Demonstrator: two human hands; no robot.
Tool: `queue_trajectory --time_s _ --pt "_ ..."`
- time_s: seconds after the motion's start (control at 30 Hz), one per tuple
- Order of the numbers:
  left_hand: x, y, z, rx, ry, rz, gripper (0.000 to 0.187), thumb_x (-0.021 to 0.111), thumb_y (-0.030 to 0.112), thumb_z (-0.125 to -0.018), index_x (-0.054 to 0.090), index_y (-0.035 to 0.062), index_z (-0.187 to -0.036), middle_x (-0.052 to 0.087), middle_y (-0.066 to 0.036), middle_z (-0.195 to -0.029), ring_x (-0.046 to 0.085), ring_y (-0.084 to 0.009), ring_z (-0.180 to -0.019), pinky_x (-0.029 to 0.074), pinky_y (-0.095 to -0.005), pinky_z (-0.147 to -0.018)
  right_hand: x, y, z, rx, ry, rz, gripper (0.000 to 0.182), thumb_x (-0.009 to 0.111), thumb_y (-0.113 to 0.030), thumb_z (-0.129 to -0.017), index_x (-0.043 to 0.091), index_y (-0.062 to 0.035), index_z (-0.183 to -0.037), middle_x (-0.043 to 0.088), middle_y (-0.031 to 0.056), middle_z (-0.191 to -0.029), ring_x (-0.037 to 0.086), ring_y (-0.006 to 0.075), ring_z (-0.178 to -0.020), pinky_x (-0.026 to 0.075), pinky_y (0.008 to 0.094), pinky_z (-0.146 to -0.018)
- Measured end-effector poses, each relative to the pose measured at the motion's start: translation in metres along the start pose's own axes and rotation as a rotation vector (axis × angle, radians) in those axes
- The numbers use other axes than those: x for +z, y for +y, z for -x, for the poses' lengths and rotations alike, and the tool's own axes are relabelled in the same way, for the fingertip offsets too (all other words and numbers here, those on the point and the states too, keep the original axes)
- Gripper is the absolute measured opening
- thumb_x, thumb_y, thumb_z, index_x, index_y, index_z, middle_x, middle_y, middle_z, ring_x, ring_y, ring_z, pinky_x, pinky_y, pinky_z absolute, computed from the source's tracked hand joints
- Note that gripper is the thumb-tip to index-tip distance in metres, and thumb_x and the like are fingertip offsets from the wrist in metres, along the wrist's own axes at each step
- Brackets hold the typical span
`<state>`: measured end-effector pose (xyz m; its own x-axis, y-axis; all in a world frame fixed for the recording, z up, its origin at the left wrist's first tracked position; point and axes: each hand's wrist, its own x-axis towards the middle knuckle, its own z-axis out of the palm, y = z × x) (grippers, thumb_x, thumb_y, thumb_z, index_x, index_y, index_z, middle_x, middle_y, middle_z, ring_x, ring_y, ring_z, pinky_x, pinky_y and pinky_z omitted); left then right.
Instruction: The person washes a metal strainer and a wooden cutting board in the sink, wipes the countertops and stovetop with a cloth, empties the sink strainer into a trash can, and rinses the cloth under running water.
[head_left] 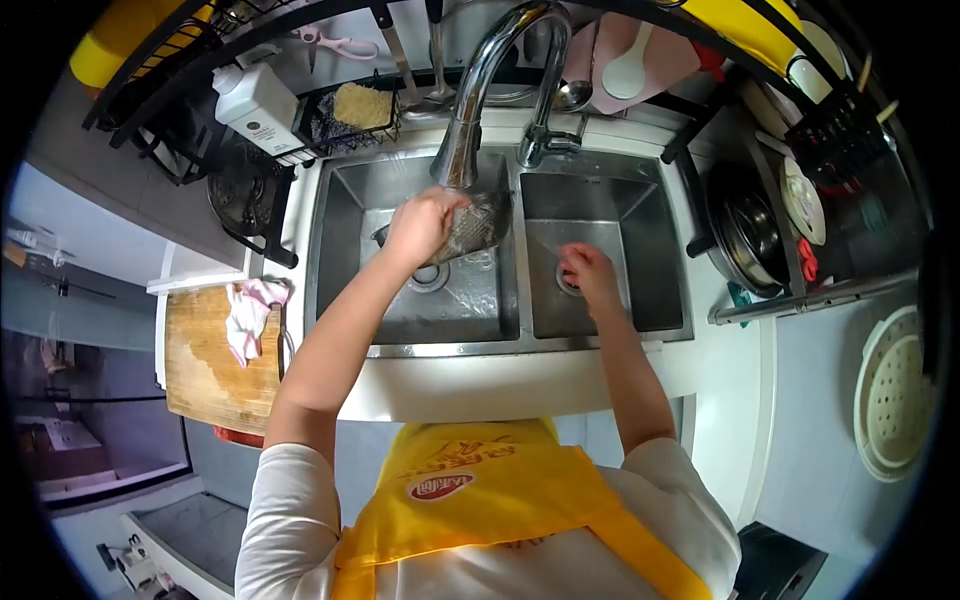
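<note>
My left hand (420, 228) is closed round a dark grey, scaly fish (478, 224) under the faucet (460, 150), above the left sink basin (370, 300). The hand covers part of the fish. Water shows on the basin floor below it. Over the right basin (640, 250), near its drain, is my right hand (590, 275), fingers drawn together. There is red at its fingertips, but what they hold, if anything, is too small to make out.
At left lie a wooden cutting board (205, 365) and a pink-and-white cloth (250, 315). Behind the sink stand a white bottle (258, 108) and a rack with a sponge (363, 106). A dish rack with metal bowls (745, 230) is at right.
</note>
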<state>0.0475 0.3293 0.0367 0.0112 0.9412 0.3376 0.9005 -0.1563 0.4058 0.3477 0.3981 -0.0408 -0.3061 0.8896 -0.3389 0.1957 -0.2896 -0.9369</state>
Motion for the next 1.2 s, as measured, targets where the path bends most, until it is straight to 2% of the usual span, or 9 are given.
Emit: queue_trajectory --time_s 0.27,0.4,0.53,0.67,0.77,0.83,0.97,1.1,1.2 --pt "-0.001 0.019 -0.006 -0.091 0.093 -0.070 0.026 0.057 0.007 -0.080 0.071 0.0150 -0.101 0.065 -0.015 -0.082 0.064 -0.0356 -0.075 0.052 -0.0450 -0.069 -0.002 -0.028 -0.087 -0.158 0.079 -0.127 0.027 0.063 -0.025 -0.093 0.063 -0.0067 -0.112 0.064 0.0012 -0.095 0.059 0.0092 -0.081 0.047 0.0237 -0.065" --pt "-0.018 0.018 0.006 -0.147 0.322 0.113 0.015 0.062 0.007 -0.086 0.069 0.0066 -0.099 0.067 -0.017 -0.087 0.065 -0.0337 -0.078 0.053 -0.0362 -0.068 -0.014 -0.016 -0.182 -0.362 0.349 0.146 0.048 0.070 -0.026 -0.087 0.055 0.0007 -0.123 0.061 0.0141 -0.116 0.058 0.0247 -0.106 0.045 0.0362 -0.091" --pt "-0.032 0.020 0.021 -0.327 0.446 0.483 0.014 0.060 0.009 -0.092 0.068 -0.0011 -0.098 0.069 -0.010 -0.082 0.063 -0.0134 -0.072 0.050 -0.0272 -0.068 -0.020 -0.055 -0.215 -0.209 0.359 0.243 0.074 0.068 -0.027 -0.087 0.033 0.0063 -0.142 0.045 0.0284 -0.140 0.043 0.0373 -0.131 0.035 0.0385 -0.106" --pt "-0.040 -0.009 0.057 -0.505 0.472 0.685 0.015 0.059 0.010 -0.094 0.067 0.0005 -0.102 0.065 0.000 -0.082 0.056 -0.0063 -0.073 0.046 -0.0229 -0.067 -0.009 -0.082 -0.234 -0.342 0.142 -0.054 0.056 0.061 -0.022 -0.089 0.042 -0.0004 -0.137 0.057 0.0152 -0.125 0.054 0.0279 -0.115 0.041 0.0367 -0.096" --pt "-0.037 -0.040 0.093 -0.657 0.524 0.881 0.016 0.059 0.011 -0.094 0.066 0.0041 -0.107 0.061 0.006 -0.082 0.050 -0.0024 -0.070 0.040 -0.0196 -0.063 -0.020 -0.065 -0.287 -0.460 0.083 0.241 0.064 0.062 -0.025 -0.086 0.039 -0.0024 -0.142 0.055 0.0211 -0.131 0.054 0.0352 -0.119 0.041 0.0372 -0.099" --pt "-0.035 -0.055 0.112 -0.686 0.589 1.002 0.016 0.059 0.010 -0.094 0.065 0.0047 -0.108 0.061 0.006 -0.085 0.050 -0.0026 -0.075 0.040 -0.0187 -0.068 -0.036 -0.043 -0.316 -0.647 0.059 0.362 0.059 0.061 -0.018 -0.090 0.040 -0.0019 -0.142 0.054 0.0169 -0.134 0.051 0.0273 -0.122 0.037 0.0325 -0.104" --pt "-0.027 -0.072 0.141 -0.731 0.701 1.354 0.020 0.058 0.009 -0.094 0.061 0.0049 -0.113 0.064 0.001 -0.098 0.057 -0.0087 -0.089 0.045 -0.0235 -0.085 -0.017 -0.075 -0.191 -0.851 0.287 0.697 0.043 0.062 -0.019 -0.089 0.052 0.0019 -0.126 0.055 0.0228 -0.119 0.053 0.0375 -0.111 0.042 0.0426 -0.097" --pt "-0.006 -0.086 0.157 -0.644 0.679 1.639 0.020 0.061 0.011 -0.094 0.060 0.0062 -0.113 0.065 -0.001 -0.103 0.060 -0.0130 -0.095 0.047 -0.0273 -0.089 0.047 -0.008 -0.085 -0.434 -0.300 0.222 0.058 0.063 -0.031 -0.092 0.043 -0.0024 -0.139 0.049 0.0148 -0.135 0.050 0.0251 -0.121 0.041 0.0372 -0.101" --pt "0.015 -0.099 0.162 -0.711 0.636 1.770 0.020 0.059 0.013 -0.095 0.059 0.0071 -0.114 0.065 -0.004 -0.107 0.061 -0.0156 -0.098 0.047 -0.0303 -0.093 0.093 0.017 -0.022 -0.170 -0.311 -0.077 0.037 0.055 -0.029 -0.098 0.052 -0.0053 -0.127 0.060 0.0017 -0.107 0.056 0.0124 -0.093 0.046 0.0276 -0.081"
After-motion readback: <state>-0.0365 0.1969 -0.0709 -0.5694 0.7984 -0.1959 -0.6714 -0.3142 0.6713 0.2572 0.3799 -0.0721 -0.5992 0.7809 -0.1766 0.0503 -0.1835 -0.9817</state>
